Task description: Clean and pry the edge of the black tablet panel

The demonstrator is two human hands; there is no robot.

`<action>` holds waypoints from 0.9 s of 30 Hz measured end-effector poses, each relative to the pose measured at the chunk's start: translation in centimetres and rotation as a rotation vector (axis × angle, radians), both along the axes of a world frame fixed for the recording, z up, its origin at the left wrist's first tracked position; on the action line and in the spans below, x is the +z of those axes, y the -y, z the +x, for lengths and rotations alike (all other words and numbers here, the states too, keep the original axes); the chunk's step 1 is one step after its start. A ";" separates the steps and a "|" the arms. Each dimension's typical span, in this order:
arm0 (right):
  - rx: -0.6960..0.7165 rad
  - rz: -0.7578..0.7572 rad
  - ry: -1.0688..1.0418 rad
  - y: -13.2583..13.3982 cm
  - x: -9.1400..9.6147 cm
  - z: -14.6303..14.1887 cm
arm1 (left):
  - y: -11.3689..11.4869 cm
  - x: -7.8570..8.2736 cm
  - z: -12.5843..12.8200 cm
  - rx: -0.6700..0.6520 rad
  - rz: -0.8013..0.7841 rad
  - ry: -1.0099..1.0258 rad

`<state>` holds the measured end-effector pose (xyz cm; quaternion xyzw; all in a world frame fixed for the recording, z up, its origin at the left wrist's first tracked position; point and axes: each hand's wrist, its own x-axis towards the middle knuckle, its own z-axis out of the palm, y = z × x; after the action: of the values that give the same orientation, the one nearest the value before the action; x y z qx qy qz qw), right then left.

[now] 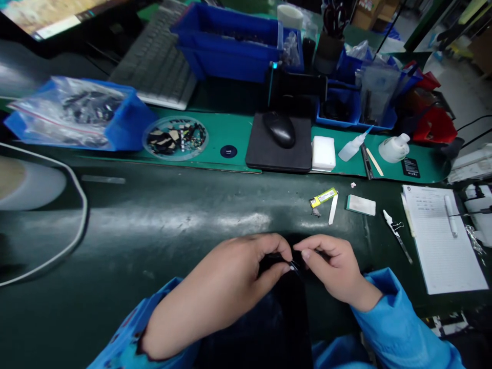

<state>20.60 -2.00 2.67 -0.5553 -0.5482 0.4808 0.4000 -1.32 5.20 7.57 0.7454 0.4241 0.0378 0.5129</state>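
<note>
My left hand (pixel 226 289) and my right hand (pixel 330 266) meet above the dark green mat (pixel 161 241), close to my body. Between the left thumb and forefinger is a tiny black part (pixel 294 265) with a glinting edge. My right fingertips pinch at its other side, though the fingers hide most of it. Under both hands lies a flat black panel (pixel 284 318), possibly a tablet or phone. Blue sleeves cover both forearms.
Ahead lie a yellow-green packet (pixel 323 198), a white strip (pixel 333 208), and a white pad (pixel 360 205). A clipped tool (pixel 395 233) and a paper form (pixel 442 238) are to the right. Blue bins, a keyboard, a mouse, and a parts dish line the back.
</note>
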 end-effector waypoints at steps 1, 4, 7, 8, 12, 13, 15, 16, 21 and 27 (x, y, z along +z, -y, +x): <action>0.001 -0.001 0.002 0.0 0.0 0.0 | 0.0 0.0 0.0 0.001 0.005 0.001; 0.001 -0.001 -0.003 0.0 0.1 0.0 | 0.1 0.0 -0.1 0.002 0.011 -0.005; 0.002 0.002 -0.005 -0.1 0.1 0.0 | 0.1 0.0 -0.1 0.001 0.013 -0.013; 0.001 0.000 -0.005 -0.1 0.1 -0.1 | 0.1 -0.1 -0.1 0.001 0.015 -0.014; -0.002 -0.019 0.006 -0.1 0.1 -0.1 | 0.1 0.0 0.1 -0.008 0.017 -0.024; -0.003 -0.020 0.012 -0.1 0.1 -0.1 | 0.1 0.0 0.1 -0.011 0.014 -0.027; -0.003 -0.015 0.024 -0.1 0.1 -0.1 | 0.0 0.1 0.1 -0.013 0.006 -0.031; -0.003 -0.013 0.027 -0.1 0.1 -0.1 | 0.0 0.2 0.1 -0.011 0.003 -0.032; 0.003 -0.036 0.022 -0.1 0.0 -0.1 | -0.1 0.4 0.1 0.005 -0.006 -0.042; 0.017 -0.046 0.017 -0.2 0.0 -0.1 | 0.0 0.2 0.0 0.004 -0.005 -0.077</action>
<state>20.55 -1.79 2.66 -0.5636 -0.5451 0.4919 0.3785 -1.35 5.23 7.79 0.7441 0.4449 0.0091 0.4982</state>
